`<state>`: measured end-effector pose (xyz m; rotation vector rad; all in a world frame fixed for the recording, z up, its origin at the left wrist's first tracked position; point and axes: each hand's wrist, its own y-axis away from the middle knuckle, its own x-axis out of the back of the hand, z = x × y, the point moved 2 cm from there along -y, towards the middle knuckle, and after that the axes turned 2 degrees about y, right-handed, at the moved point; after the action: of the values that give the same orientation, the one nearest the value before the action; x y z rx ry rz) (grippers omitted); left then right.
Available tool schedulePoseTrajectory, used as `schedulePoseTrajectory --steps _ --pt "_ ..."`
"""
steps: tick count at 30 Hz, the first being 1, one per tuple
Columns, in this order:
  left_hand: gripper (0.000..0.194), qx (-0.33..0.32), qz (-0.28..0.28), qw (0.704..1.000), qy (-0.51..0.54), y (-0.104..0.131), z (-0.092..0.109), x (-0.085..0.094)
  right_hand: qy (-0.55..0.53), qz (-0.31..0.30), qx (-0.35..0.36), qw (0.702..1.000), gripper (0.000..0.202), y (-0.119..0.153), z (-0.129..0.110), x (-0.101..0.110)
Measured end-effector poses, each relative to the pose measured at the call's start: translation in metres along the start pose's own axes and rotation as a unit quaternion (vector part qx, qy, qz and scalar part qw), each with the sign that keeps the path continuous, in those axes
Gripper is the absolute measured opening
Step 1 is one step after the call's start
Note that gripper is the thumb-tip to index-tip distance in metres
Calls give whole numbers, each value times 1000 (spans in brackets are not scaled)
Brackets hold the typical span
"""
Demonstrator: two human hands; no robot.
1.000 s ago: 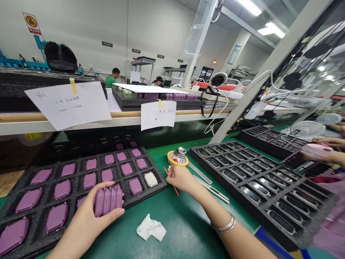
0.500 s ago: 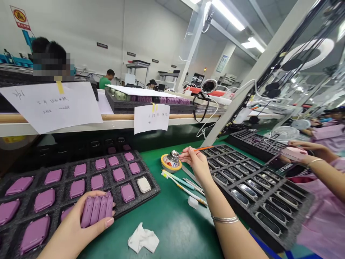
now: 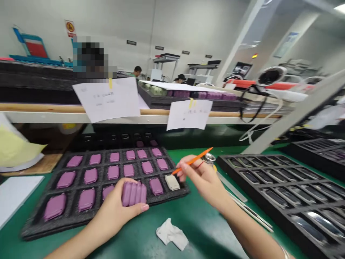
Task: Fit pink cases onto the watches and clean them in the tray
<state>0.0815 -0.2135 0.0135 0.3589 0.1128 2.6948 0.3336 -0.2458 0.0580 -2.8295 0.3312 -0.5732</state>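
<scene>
Looking in from afar, I have the left hand (image 3: 118,204) wrapped round a row of purple cases (image 3: 134,194) (four edges show from here), over the near side of the black tray (image 3: 71,205). The right hand (image 3: 201,176) pinches an orange stick (image 3: 202,154) between thumb and fingers. The relation I mind most: the purple cases lie left of the right hand and on its near side, standing side by side, while the stick's long axis slants down and leftward past the fingers, low end roughly their way. That end is at the pale case (image 3: 172,182), which the right hand is nearer to; whether they touch, I cannot tell. A crumpled cloth (image 3: 171,233) lies on the tabletop (image 3: 138,239), nearer than both hands.
</scene>
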Motion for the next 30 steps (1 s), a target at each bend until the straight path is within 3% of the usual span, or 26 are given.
schedulePoseTrajectory --steps 4,8,20,30 --pt "47 2 -35 999 18 3 10 1 -25 -163 78 983 24 17 -41 -63" --pt "41 -2 -38 999 34 4 12 -1 29 -191 174 966 18 19 -49 -91" --pt "45 -1 -47 998 51 5 4 -3 113 -199 277 933 16 25 -46 -99" --pt "45 -4 -61 995 74 5 0 -3 148 -238 274 920 14 29 -47 -100"
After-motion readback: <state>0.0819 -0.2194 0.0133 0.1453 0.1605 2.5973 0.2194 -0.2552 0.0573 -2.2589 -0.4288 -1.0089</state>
